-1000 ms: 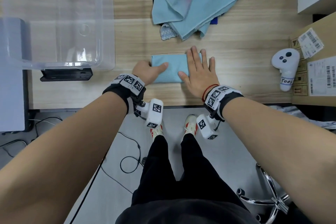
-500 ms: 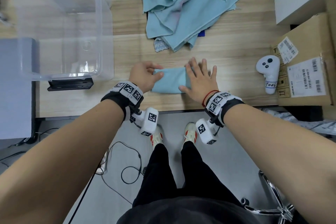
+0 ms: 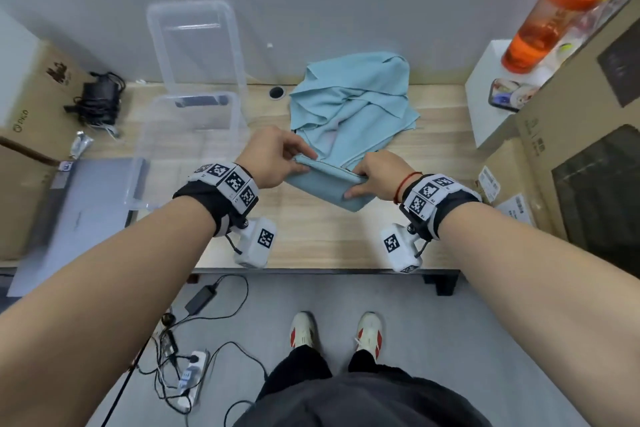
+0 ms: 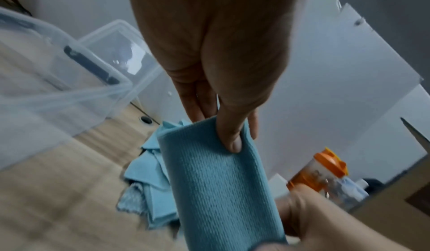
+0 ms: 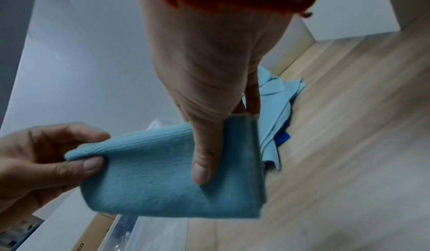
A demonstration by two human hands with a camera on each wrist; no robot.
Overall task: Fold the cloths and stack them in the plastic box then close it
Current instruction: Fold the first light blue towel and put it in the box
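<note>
Both hands hold a folded light-blue cloth [image 3: 325, 185] lifted off the wooden desk [image 3: 311, 236]. My left hand [image 3: 273, 158] pinches its left end, thumb on the near face, seen close in the left wrist view on the cloth [image 4: 221, 187]. My right hand [image 3: 369, 177] pinches the right end; its thumb presses the cloth [image 5: 163, 177] in the right wrist view. A pile of unfolded blue cloths [image 3: 353, 104] lies behind. The clear plastic box [image 3: 187, 149] stands open to the left, its lid [image 3: 194, 45] leaning upright against the wall.
A grey laptop [image 3: 76, 211] lies left of the box, cardboard boxes [image 3: 27, 104] beyond it. An orange bottle [image 3: 557, 10] stands on a white block at the right, beside large cardboard boxes [image 3: 581, 156]. Cables and a power strip [image 3: 190, 374] lie on the floor.
The folded cloth lay flat on the desk under my hands; now both hands pinch its ends and it is lifted. The head view has tilted up, showing the wall and lid.
</note>
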